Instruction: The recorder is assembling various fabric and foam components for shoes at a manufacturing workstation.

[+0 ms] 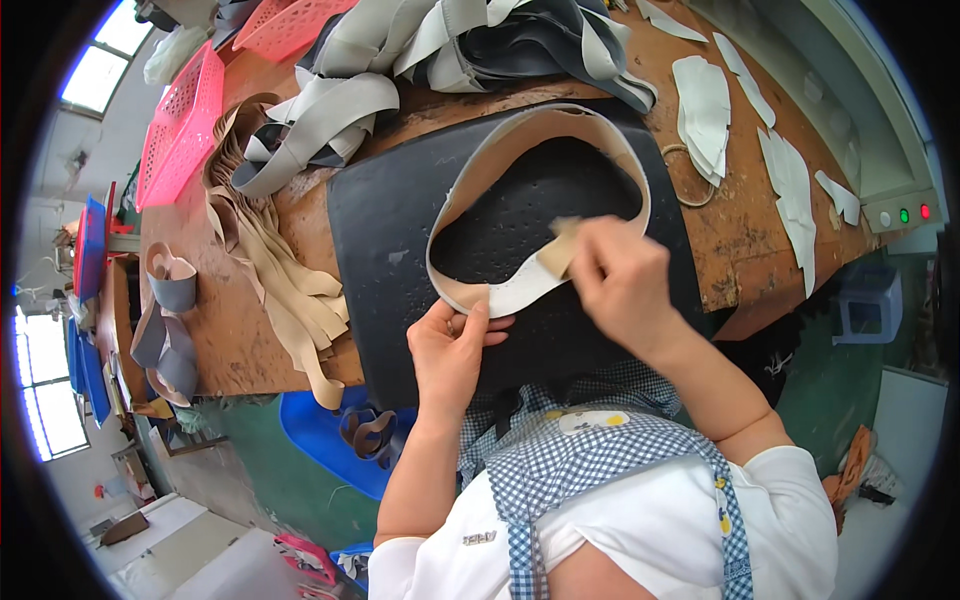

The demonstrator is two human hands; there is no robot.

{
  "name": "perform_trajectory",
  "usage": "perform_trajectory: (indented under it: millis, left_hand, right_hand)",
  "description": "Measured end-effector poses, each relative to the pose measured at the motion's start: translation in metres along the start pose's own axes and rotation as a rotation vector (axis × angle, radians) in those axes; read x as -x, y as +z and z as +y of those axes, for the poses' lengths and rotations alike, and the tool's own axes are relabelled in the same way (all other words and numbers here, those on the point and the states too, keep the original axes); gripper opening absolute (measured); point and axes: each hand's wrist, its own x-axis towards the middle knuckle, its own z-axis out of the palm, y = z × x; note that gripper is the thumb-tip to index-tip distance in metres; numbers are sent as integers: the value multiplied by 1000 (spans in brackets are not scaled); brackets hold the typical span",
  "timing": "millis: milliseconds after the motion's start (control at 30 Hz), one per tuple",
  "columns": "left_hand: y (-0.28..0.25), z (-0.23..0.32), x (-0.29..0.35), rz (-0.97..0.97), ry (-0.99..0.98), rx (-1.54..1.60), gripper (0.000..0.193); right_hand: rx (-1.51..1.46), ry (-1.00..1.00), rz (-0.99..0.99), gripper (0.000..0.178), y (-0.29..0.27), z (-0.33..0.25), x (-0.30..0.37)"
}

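Observation:
A looped leather strip (645, 190), beige inside with a pale outer edge, stands on edge on a black board (390, 270). My left hand (450, 350) pinches its near side between thumb and fingers, where a bare white stretch (520, 290) begins. Over the right end of that stretch lies a tan flap (556, 256). My right hand (622, 285) is closed at this flap, its fingers curled and slightly smeared by motion. A small blurred tan bit shows above the fingertips; what it is, I cannot make out.
Grey and dark strips (470, 50) are heaped at the back of the wooden table (230, 350). Tan strips (280, 270) hang toward its near left edge. White cut pieces (703, 115) lie on the right, near a tan ring (690, 180). Pink baskets (180, 130) stand far left.

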Motion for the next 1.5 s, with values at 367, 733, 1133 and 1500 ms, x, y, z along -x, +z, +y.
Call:
perform_trajectory:
  millis: [367,733,1133,1500]
  left_hand:
    - [44,50,13,13,1118,-934,18]
    - [49,14,1,-261,632,-1161,34]
    - [63,30,-9,-174,396,-969,12]
    - [71,43,-24,-435,260,-458,29]
  right_hand:
    - [54,-135,102,11,8,7,17]
    - [-633,513,160,19,-16,29,23]
    - [145,-111,-130,37,-17,13,49]
    - [29,-14,-47,27,-22,21,36]
